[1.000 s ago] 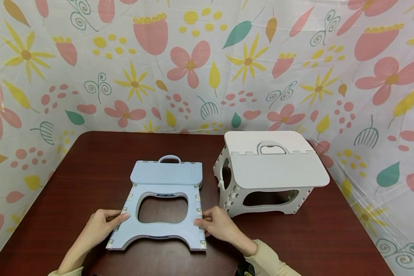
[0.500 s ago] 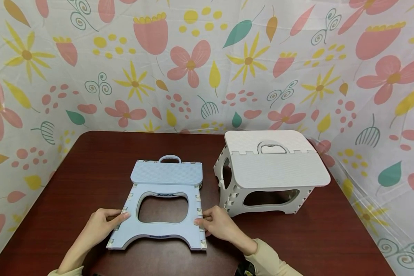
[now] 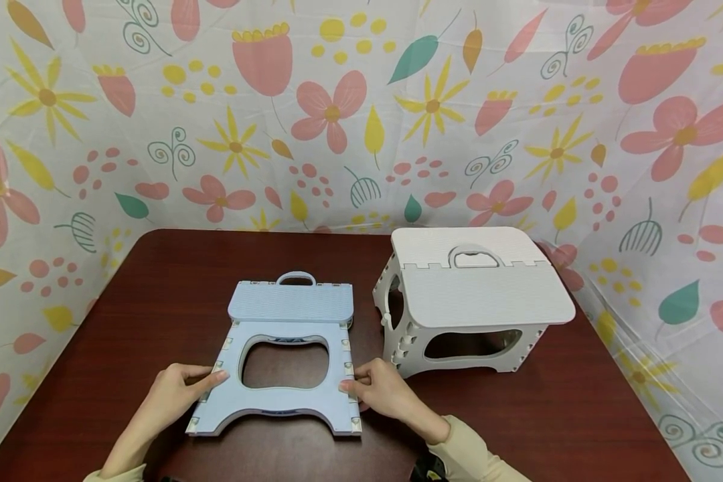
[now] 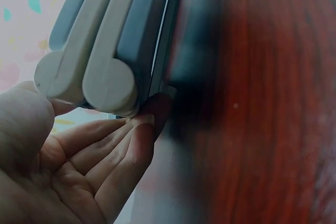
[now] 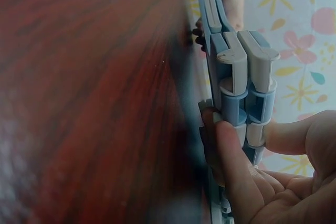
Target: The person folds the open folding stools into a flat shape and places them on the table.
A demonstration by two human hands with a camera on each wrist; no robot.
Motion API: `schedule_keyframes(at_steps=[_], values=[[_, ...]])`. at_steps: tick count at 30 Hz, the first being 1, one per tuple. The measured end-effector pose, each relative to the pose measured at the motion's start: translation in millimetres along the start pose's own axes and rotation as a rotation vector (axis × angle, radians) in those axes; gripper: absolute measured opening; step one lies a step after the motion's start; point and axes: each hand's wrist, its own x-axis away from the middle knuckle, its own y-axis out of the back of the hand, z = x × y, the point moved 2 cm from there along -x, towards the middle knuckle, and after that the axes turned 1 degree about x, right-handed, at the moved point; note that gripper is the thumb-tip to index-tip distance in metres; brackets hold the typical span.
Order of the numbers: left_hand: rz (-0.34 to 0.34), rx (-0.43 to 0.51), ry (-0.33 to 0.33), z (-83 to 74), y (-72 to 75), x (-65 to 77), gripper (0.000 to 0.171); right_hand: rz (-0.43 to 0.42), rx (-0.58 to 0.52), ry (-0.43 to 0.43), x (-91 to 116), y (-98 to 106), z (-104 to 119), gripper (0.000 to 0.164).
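Note:
A light blue folding stool (image 3: 289,400), folded flat, lies on the dark red-brown table with its carry handle (image 3: 296,275) toward the back. My left hand (image 3: 177,393) pinches its left edge, thumb on top and fingers under it. On the opposite edge my right hand (image 3: 381,390) grips the same way. Close up in the left wrist view, grey and blue hinge pieces (image 4: 113,72) sit between thumb and fingertips. The right wrist view has the layered edge hinges (image 5: 244,93) between the thumb and fingers of my right hand (image 5: 273,182).
A white folding stool (image 3: 488,294) stands unfolded to the right, its top flat and its handle lying in the middle. The table (image 3: 175,301) ends at the back against a flower-patterned curtain (image 3: 331,167), which also runs along both sides.

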Motion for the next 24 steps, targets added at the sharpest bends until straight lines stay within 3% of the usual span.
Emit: schedule_keyframes(at_steps=[24], values=[[-0.045, -0.028, 0.047, 2.0, 2.3, -1.8, 0.058, -0.011, -0.033, -0.002, 1.0, -0.4, 2.2, 0.028]])
